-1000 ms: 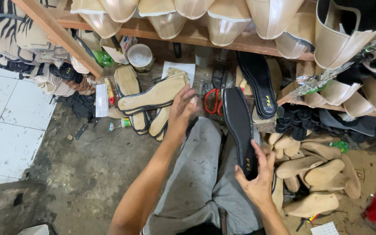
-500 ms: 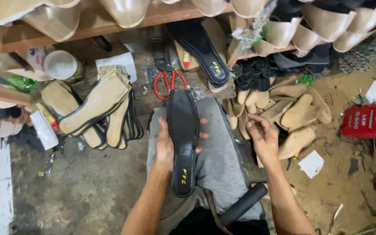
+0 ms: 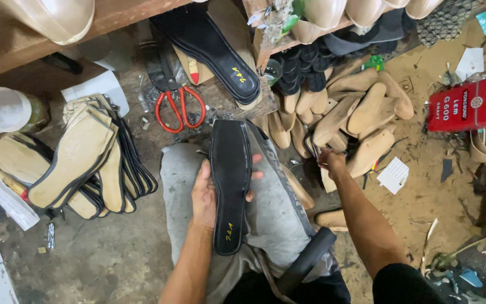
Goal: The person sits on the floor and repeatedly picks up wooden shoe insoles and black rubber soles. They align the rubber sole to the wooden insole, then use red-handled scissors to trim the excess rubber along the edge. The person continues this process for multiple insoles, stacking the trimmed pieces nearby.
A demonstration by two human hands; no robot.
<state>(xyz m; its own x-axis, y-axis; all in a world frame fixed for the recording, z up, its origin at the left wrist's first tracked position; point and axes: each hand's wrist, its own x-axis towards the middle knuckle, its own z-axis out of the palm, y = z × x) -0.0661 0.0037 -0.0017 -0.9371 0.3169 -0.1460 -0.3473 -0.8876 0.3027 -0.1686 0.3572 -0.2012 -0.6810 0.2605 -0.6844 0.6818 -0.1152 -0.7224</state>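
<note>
I am gripping the black insole (image 3: 230,183) in my left hand (image 3: 209,194), over my lap; my right hand (image 3: 328,161) is closing on something small — I cannot tell what — beside the wooden lasts (image 3: 361,112). The insole is lying bare, no last joined to it yet.

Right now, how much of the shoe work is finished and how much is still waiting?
Looks done: a stack of tan insoles edged in black lies on the floor. In hand: the left hand holds a black sole on the lap, while the right hand reaches among wooden shoe lasts. Probably left: another black sole waits by the red scissors.
</note>
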